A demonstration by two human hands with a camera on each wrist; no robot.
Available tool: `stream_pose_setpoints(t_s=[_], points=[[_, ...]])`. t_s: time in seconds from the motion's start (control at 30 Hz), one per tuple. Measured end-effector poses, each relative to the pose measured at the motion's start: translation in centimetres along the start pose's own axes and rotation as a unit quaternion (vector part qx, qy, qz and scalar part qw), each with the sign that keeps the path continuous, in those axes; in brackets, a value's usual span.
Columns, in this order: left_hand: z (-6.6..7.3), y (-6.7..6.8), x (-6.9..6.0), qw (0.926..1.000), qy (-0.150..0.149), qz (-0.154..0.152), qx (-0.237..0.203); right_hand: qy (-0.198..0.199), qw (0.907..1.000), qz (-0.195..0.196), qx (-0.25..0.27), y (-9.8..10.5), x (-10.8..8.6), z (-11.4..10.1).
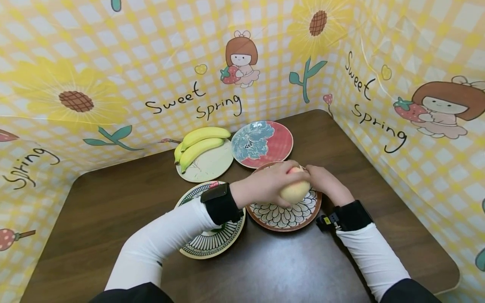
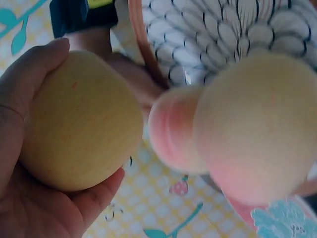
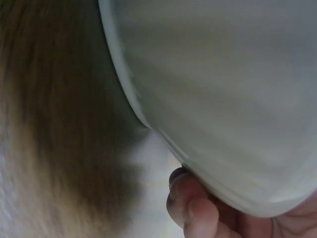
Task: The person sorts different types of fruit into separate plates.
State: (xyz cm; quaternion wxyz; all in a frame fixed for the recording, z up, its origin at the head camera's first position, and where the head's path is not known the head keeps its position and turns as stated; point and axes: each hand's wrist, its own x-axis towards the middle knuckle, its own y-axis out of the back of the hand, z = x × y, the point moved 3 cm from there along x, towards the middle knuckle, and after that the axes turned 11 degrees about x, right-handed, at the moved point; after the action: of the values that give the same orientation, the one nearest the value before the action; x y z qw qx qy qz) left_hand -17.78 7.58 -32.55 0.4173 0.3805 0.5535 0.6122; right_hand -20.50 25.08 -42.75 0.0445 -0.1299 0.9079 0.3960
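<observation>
My left hand [image 1: 270, 183] grips peach [image 1: 294, 192] between thumb and fingers, over petal plate [image 1: 284, 221]; round, no long axis. Right hand [image 1: 323, 181] farther off, beyond peach near plate's right rim; whether its fingers pinch anything, cannot tell.

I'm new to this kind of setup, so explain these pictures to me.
There is no machine here, only a person's left hand and right hand, both bare. The wide picture comes from the head; the two close ones come from the wrists. On the table are four plates, one with bananas. The left hand holds a peach; two more peaches show beside it. The right wrist picture shows fingers against a pale curved thing, too blurred to name.
</observation>
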Motion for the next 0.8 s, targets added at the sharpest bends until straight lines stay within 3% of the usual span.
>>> stream_pose_setpoints(t_s=[0.13,0.47,0.8], points=[[0.9,-1.2,0.1,0.9989,-0.035,-0.021,0.021,-0.006,0.9999,0.001,0.009,0.1,0.0,-0.1],[1.3,-3.5,-0.2,0.9960,-0.064,-0.025,0.057,-0.009,0.9999,0.012,-0.002,0.0,0.1,-0.2],[1.0,-5.0,-0.2,0.9946,-0.056,-0.079,0.038,-0.014,0.9999,0.006,-0.006,0.0,0.1,0.2]])
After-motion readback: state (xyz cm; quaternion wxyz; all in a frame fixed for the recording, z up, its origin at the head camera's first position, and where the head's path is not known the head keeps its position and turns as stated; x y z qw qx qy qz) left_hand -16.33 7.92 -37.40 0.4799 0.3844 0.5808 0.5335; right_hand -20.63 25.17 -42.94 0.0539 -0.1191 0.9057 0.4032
